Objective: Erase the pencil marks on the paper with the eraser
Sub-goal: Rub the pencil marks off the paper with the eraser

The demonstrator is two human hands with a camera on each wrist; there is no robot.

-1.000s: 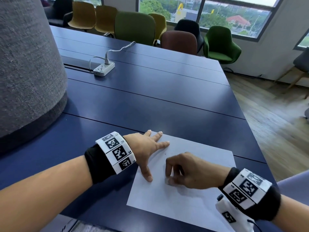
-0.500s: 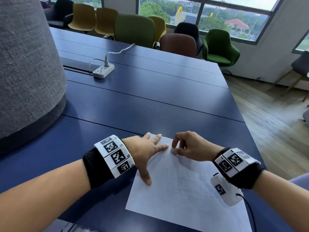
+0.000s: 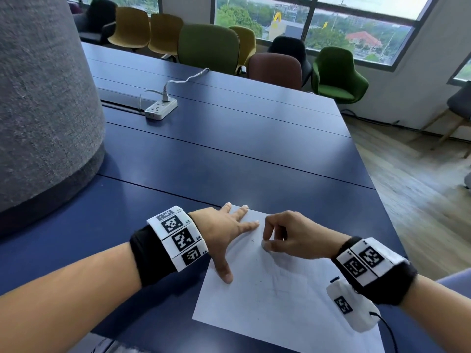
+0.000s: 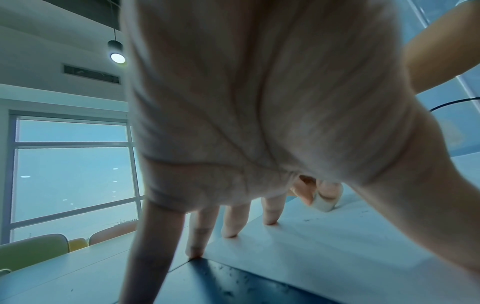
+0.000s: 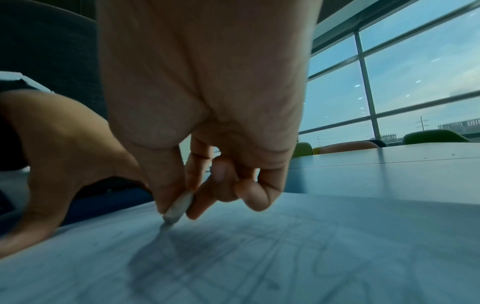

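A small white eraser (image 5: 178, 207) stands tilted, tip touching the faintly pencilled white paper (image 3: 280, 301).

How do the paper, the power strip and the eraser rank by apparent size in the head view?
1. paper: by far the largest, though it also lies nearest the camera.
2. power strip: much smaller in the picture, but farther off, so its true size is understated.
3. eraser: smallest, mostly covered by the right hand pinching it.
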